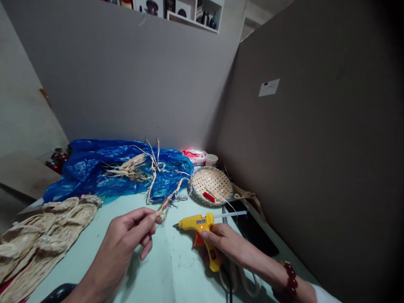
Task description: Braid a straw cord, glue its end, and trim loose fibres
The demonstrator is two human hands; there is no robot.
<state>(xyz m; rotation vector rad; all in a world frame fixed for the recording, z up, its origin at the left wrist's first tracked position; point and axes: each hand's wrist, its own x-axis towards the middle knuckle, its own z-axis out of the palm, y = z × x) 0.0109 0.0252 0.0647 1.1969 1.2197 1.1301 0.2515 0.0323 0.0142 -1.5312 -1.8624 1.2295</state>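
Between thumb and fingers, my left hand (pixel 134 233) pinches the near end of a twisted raffia-like fibre cord (pixel 170 197), which runs back toward the blue plastic. My right hand (pixel 225 242) rests around the body of a yellow hot glue gun (pixel 199 222) with a small red light on. The gun's nozzle points left toward my left hand, apart from the cord. A clear glue stick (pixel 232 214) juts from its rear. Whether my right fingers fully close on the handle is partly hidden.
Woven fibre sandals (pixel 47 235) lie at the left. A blue plastic bag (pixel 91 162) with a fibre bundle (pixel 131 167) spreads at the back. Near the right partition stand a woven basket (pixel 195 191), a paper cup (pixel 211 160), a red-white packet (pixel 195 157) and a black flat object (pixel 255 235).
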